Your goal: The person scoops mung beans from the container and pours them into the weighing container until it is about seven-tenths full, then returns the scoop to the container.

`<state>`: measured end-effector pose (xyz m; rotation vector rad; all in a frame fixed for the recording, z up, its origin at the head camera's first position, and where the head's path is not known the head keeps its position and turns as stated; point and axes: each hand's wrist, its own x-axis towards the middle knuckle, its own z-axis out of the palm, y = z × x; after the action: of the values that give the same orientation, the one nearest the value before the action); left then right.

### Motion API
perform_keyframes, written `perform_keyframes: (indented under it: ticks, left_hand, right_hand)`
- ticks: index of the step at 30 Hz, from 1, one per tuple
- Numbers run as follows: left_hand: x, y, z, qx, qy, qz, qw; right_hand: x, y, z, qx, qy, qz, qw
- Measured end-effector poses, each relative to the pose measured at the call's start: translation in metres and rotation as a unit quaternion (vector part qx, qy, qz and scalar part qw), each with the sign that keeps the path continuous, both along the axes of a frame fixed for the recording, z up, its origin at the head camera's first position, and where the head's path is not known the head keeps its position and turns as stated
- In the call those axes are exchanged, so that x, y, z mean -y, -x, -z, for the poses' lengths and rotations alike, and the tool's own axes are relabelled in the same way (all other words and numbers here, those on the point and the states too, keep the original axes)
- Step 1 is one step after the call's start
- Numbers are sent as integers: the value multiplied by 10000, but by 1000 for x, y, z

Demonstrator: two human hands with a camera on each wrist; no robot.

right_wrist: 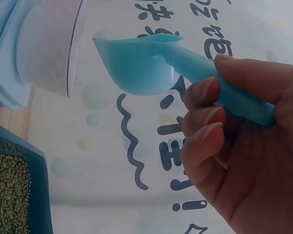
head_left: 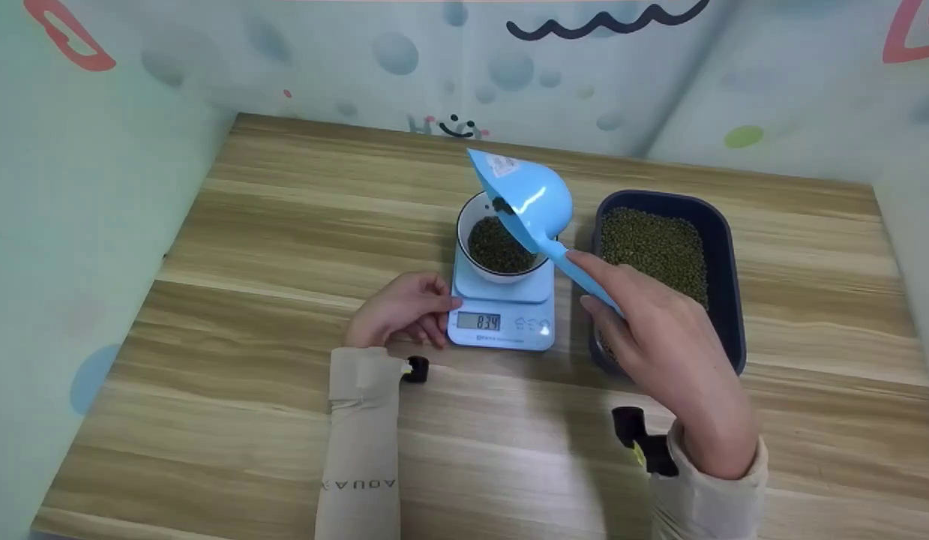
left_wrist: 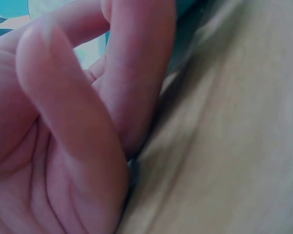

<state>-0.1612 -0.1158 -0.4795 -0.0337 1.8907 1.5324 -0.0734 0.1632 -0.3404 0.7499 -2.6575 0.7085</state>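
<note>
In the head view my right hand (head_left: pixel 663 337) grips the handle of a light-blue plastic scoop (head_left: pixel 543 196). The scoop is tipped over a white, dark-rimmed bowl (head_left: pixel 501 277), and a few dark bits show at its lip. Small green beans (head_left: pixel 501 244), which look like mung beans, lie in the bowl. Under the bowl is a light-blue kitchen scale (head_left: pixel 528 334) with digits on its display. My left hand (head_left: pixel 404 304) touches the scale's left edge with loosely bent fingers. In the right wrist view, fingers and thumb wrap the scoop's handle (right_wrist: pixel 224 87).
Right of the scale stands a dark-blue tub (head_left: pixel 726 262) holding many green beans (head_left: pixel 655 247). All of it rests on a wood-grain table (head_left: pixel 284 225). A patterned curtain-like backdrop (head_left: pixel 344 67) rises behind the table's far edge.
</note>
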Motion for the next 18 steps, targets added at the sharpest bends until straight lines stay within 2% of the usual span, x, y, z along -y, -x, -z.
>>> perform_keyframes:
  ticks: [18]
  left_hand:
    - [0, -1, 0, 34, -35, 8, 10000]
  right_hand:
    - [-2, -1, 0, -11, -52, -48, 10000]
